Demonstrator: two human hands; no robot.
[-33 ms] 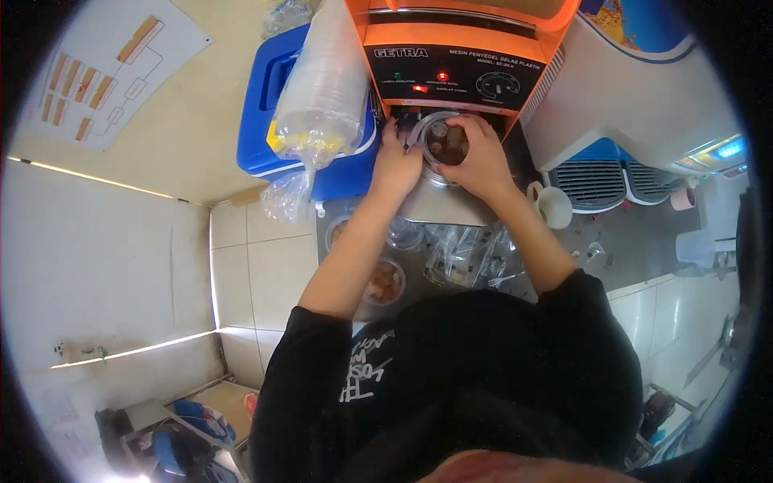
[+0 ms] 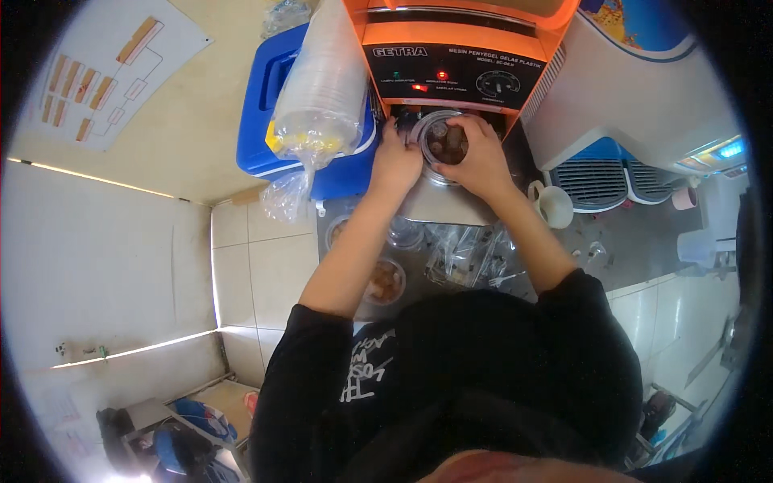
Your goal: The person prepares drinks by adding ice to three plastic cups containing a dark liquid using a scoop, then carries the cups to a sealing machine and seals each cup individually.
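A clear round plastic cup point(image 2: 448, 143) with brown chunky food inside sits in the round metal holder point(image 2: 439, 179) at the base of an orange cup-sealing machine point(image 2: 459, 68). My right hand point(image 2: 485, 165) curls round the cup's right side, thumb at the near rim and fingers at the far rim. On the left, my left hand point(image 2: 398, 165) reaches beside the cup. Its thumb lies by the rim and its fingers stretch toward the machine's dark opening, spread apart; their tips are partly hidden. A steel plate point(image 2: 451, 211) extends from the machine below my hands.
Left of the machine, a bagged stack of clear cups point(image 2: 320, 97) leans over a blue cooler box point(image 2: 256, 137). More filled cups point(image 2: 385, 282) and crumpled clear plastic packets point(image 2: 467, 253) lie near my body. A white mug point(image 2: 554, 208) stands right of my right forearm, before a drink dispenser point(image 2: 636, 105).
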